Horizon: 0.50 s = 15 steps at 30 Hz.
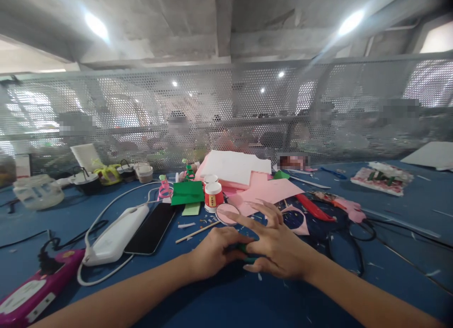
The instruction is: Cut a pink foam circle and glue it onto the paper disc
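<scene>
In the head view, my left hand (215, 252) is closed on a small green piece (242, 248), with its fingertips pinched together. My right hand (279, 245) meets it from the right. Its thumb and a bent finger close on the same green piece, while the other fingers are spread and lifted. Most of the green piece is hidden by the fingers, so its kind cannot be made out. Just beyond the hands lie a round pale pink disc (227, 214) and a red and white paper cup (213, 198). A thin wooden stick (197, 231) lies left of them.
Behind are green paper (187, 192), pink paper (271, 192) and a white sheet (233, 170). To the left lie a black phone (152, 229), a white power bank (118, 236) and a magenta power strip (46, 285). A red-handled tool (314, 208) and black cables lie right.
</scene>
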Each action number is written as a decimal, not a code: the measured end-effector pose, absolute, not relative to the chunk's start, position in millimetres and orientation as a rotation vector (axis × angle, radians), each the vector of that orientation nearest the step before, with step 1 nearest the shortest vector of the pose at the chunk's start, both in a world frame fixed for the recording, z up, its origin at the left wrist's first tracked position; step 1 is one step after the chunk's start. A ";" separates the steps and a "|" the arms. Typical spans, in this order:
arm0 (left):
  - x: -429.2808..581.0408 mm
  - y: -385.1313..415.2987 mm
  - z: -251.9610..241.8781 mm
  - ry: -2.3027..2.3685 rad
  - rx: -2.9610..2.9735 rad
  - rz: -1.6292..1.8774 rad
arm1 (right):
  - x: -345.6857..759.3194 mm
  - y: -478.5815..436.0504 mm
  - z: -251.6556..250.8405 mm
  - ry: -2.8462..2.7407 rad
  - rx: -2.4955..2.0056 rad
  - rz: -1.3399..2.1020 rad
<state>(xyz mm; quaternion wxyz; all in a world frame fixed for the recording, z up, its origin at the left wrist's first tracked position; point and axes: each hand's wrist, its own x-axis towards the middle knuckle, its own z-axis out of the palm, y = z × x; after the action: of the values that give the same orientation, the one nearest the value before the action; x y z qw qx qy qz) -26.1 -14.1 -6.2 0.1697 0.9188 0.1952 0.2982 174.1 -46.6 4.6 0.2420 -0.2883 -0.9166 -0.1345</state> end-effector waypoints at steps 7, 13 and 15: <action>-26.3 -16.7 -11.9 0.441 2.900 1.088 | 164.7 -54.8 1.7 -2.396 -0.883 -0.214; -27.2 -17.9 -11.2 0.520 3.017 1.180 | 159.4 -61.0 2.3 -2.337 -1.022 0.085; -27.3 -19.1 -9.7 0.497 3.044 1.240 | 157.6 -62.4 2.1 -2.305 -1.048 0.204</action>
<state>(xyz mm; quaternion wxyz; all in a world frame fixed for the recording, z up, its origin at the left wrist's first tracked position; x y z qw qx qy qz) -27.3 -19.1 -9.7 -0.0910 0.9119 0.1490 0.3714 157.6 -62.4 2.1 0.2962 -0.3941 -0.8666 0.0767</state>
